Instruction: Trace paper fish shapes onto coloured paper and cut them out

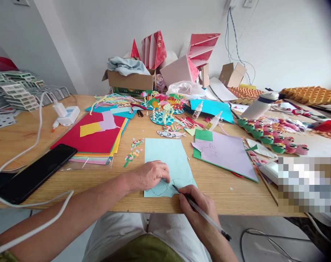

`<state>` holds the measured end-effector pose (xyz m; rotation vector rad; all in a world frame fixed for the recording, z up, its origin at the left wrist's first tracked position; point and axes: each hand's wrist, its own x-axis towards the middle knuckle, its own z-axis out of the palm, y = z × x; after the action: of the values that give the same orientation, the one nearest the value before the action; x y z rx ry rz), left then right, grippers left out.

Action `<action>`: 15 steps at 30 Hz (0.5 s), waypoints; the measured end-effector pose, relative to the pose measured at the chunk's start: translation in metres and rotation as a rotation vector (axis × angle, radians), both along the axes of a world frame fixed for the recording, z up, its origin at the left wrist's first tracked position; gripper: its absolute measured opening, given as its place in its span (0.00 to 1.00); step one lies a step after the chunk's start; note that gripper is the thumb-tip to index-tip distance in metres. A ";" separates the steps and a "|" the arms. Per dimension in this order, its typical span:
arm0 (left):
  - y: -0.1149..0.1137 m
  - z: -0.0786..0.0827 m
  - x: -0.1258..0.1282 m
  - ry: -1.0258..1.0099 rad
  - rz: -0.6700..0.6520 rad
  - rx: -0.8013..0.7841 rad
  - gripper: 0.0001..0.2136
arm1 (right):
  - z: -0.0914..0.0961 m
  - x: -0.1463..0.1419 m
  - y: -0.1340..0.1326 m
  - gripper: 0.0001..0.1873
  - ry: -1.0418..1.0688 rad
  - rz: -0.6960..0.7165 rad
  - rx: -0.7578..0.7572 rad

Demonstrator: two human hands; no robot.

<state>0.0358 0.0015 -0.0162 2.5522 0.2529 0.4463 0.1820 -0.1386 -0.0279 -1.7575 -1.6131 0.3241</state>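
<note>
A light blue sheet of paper (pixel 165 154) lies near the table's front edge, with curved pencil-thin outlines along its lower part. My left hand (pixel 154 173) rests on it, fingers curled together and fingertips pressing the sheet down; whether anything small lies under them is hidden. In my right hand (pixel 199 207) is a pen (pixel 205 216) with a clear barrel, gripped near its point. Its tip touches the paper by a drawn outline, just right of my left fingertips. Left of the sheet lie small paper cutouts with coloured dots (pixel 132 155).
Stacked coloured paper (pixel 86 134) and a black phone (pixel 40 171) lie left, with a white cable (pixel 31 145) crossing my forearm. Lilac paper (pixel 225 154) is at right, near glue bottles (pixel 214 120) and several bird figures (pixel 266 134). Paper crafts (pixel 162 105) and a cardboard box (pixel 130 80) stand behind.
</note>
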 end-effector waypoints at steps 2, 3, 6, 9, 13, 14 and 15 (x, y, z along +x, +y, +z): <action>0.000 0.000 0.000 0.001 0.001 0.001 0.18 | -0.001 0.000 0.000 0.07 0.003 0.005 -0.002; 0.000 0.000 -0.001 0.004 0.001 0.000 0.18 | -0.001 0.000 0.000 0.07 0.002 0.004 0.001; -0.001 0.000 -0.001 0.014 0.007 -0.002 0.18 | -0.001 0.000 0.000 0.07 -0.011 -0.004 0.014; -0.001 0.001 -0.001 0.022 0.008 -0.004 0.18 | -0.001 0.000 -0.001 0.07 -0.020 0.007 0.008; -0.002 0.001 -0.001 0.021 0.007 -0.006 0.18 | 0.000 0.000 -0.001 0.07 -0.017 -0.006 -0.005; -0.002 0.001 -0.001 0.018 0.007 -0.007 0.18 | 0.001 0.000 -0.001 0.08 -0.018 -0.004 -0.006; -0.001 0.000 -0.001 0.014 0.008 -0.008 0.18 | 0.001 0.000 -0.001 0.08 -0.019 0.002 -0.006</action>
<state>0.0352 0.0000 -0.0158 2.5481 0.2690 0.4298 0.1822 -0.1395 -0.0270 -1.7684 -1.6286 0.3148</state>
